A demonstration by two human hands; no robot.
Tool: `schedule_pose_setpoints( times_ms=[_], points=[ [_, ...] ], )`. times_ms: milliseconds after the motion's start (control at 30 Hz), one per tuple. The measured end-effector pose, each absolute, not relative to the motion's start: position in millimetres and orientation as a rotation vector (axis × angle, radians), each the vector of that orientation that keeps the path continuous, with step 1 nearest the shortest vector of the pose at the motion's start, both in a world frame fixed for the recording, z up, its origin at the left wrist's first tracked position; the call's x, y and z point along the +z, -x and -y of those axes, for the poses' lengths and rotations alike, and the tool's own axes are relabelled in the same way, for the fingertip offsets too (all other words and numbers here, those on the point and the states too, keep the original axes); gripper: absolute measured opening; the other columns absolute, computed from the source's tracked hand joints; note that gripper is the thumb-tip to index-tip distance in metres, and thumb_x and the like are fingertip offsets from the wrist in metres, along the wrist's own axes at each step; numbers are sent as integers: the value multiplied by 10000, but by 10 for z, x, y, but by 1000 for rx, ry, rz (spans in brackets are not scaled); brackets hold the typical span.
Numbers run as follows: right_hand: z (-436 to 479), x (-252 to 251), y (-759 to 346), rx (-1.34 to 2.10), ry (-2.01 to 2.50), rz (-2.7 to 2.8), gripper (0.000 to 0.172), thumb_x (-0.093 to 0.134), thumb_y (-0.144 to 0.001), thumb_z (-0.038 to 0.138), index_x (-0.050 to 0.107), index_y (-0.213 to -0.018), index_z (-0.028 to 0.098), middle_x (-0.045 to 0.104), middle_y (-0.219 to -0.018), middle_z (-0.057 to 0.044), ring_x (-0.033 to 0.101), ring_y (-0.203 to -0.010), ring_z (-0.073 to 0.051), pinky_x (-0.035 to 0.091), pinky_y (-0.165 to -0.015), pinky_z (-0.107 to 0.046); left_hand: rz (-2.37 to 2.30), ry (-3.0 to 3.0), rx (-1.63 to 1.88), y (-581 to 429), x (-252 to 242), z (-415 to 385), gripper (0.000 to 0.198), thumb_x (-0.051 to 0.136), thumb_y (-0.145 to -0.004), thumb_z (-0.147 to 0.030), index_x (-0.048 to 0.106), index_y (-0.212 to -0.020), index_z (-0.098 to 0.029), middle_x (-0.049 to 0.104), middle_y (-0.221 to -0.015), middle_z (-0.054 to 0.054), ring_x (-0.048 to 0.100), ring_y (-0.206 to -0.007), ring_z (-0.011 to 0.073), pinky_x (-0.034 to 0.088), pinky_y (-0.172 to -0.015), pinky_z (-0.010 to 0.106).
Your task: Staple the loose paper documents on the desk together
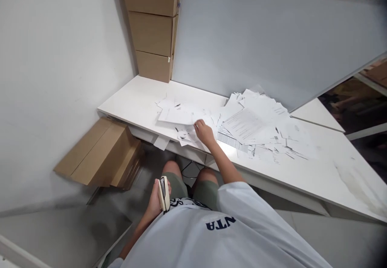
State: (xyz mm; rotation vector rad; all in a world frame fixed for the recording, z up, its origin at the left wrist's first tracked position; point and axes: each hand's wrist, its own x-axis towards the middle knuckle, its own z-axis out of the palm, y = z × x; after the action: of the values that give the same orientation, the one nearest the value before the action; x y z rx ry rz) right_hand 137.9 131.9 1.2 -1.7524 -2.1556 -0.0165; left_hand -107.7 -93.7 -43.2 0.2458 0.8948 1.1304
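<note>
My left hand [155,198] is wrapped around a cream-coloured stapler [163,194], held low beside my left thigh. Out over the white desk, my right hand [204,132] pinches the right edge of a white paper sheet [175,116], which is lifted a little at that side. Under and around it lie loose paper pieces [183,134], some with dark print. Right of my right hand spreads a large heap of printed papers [246,125], overlapping at many angles.
Cardboard boxes [152,34] are stacked at the desk's back left. Another cardboard box [93,151] stands low by the left wall. A whitish panel [266,38] rises behind the desk [127,98]. One sheet [161,142] juts from below the desk's front edge.
</note>
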Motion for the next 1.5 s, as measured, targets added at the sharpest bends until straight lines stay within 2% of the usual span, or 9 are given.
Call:
schedule_pose_setpoints(
  times_ms=[133,267,367,467,567,733,967,1167,1500],
  points=[
    [-277,-277,-1877,82,1680,1738,252,384,-985,369,603,-1012,245,654,-1132,-137,675,-895,-268,552,-699,-398,-899,-277,1194,918,-495,844,581,718,-654,-736,632,-725,-166,546,-658,6,526,-597,132,438,-548,261],
    [511,-463,-2143,186,1611,1283,173,521,-913,401,613,-920,255,657,-1110,-132,644,-1040,-283,564,-843,-461,-881,-307,1159,638,-462,667,564,718,-664,-727,689,-875,-205,673,-931,66,634,-1011,252,547,-775,351],
    [759,-512,-2169,233,1625,950,197,581,-857,415,629,-858,224,659,-1069,-120,632,-1018,-263,542,-859,-440,-815,-400,1016,203,-358,448,559,608,-792,-705,679,-1070,-225,620,-1288,97,465,-1346,278,510,-978,439],
    [806,-574,-2196,214,1659,580,242,595,-805,425,620,-828,185,638,-938,-81,613,-900,-215,515,-849,-394,-773,-499,899,-348,-280,258,517,501,-892,-653,658,-1142,-230,567,-1384,98,371,-1431,252,445,-1079,448],
    [796,-635,-2323,259,1631,307,322,625,-721,373,598,-973,175,624,-1049,-83,595,-910,-183,497,-854,-349,-761,-595,907,-788,-275,148,517,475,-909,-648,649,-1164,-232,631,-1239,90,487,-1336,238,446,-1080,407],
    [812,-648,-2696,556,1496,139,741,662,-566,237,474,-1282,208,568,-1328,-130,618,-1025,-226,513,-771,-321,-718,-859,970,-1109,-341,-15,621,503,-832,-744,644,-1178,-248,627,-1055,51,625,-1062,197,467,-1020,334],
    [868,-592,-2937,883,1348,109,533,639,-536,199,607,-1068,178,746,-883,-40,686,-788,-228,514,-594,-280,-936,-1448,1026,-1224,-401,-213,551,472,-872,-702,647,-1074,-220,615,-1076,92,543,-1099,246,380,-1061,394],
    [738,-600,-2836,985,1260,98,442,755,-623,400,652,-1000,193,763,-976,-93,715,-868,-268,583,-705,-383,-895,-1537,1003,-1296,-514,-307,606,426,-843,-769,626,-1013,-222,596,-981,93,527,-1082,258,389,-1031,410],
    [920,-438,-2828,745,1406,356,462,770,-620,493,703,-925,152,760,-1004,-130,692,-925,-297,538,-813,-419,-739,-1394,1084,-809,-420,162,629,386,-846,-787,584,-978,-205,582,-915,62,548,-736,163,472,-679,296]
  ],
)
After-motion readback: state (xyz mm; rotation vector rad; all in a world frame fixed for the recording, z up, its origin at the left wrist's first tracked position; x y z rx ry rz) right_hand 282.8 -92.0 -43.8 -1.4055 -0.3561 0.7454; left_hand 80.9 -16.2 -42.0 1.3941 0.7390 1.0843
